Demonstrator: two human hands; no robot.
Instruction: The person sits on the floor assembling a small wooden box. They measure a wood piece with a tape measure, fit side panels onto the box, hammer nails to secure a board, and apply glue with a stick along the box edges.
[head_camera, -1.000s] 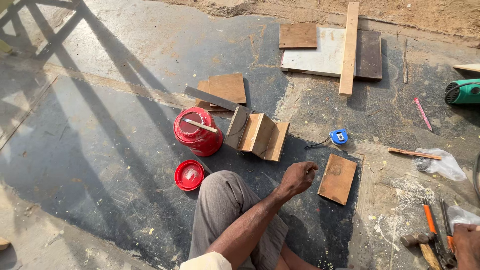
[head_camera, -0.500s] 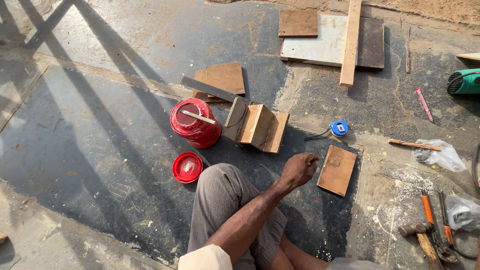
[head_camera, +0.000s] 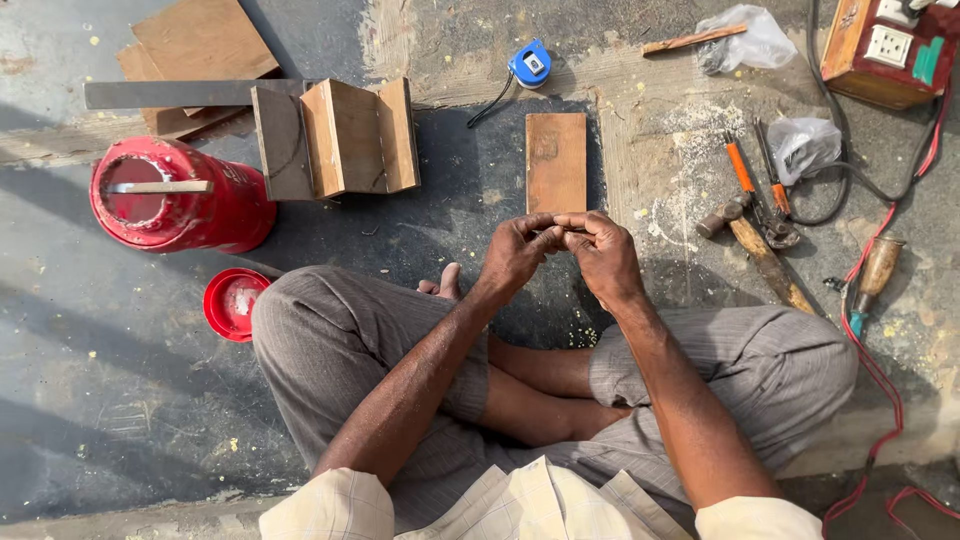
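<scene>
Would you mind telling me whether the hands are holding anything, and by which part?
It cannot be told. The left hand and right hand meet fingertip to fingertip just below the small wooden board; anything pinched between them is too small or hidden.

A matt, bare wooden board (head_camera: 556, 161) lay at twelve o'clock of the hands, a glossy red plastic tub (head_camera: 178, 195) at nine, on rough concrete floor (head_camera: 120, 400).

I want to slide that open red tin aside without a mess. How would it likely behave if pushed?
The red tin is squat with a wide base, so it would probably slide rather than tip. It stands open with a stick lying loose across its mouth, which may fall off. Its lid lies apart, so any contents could slop.
</scene>
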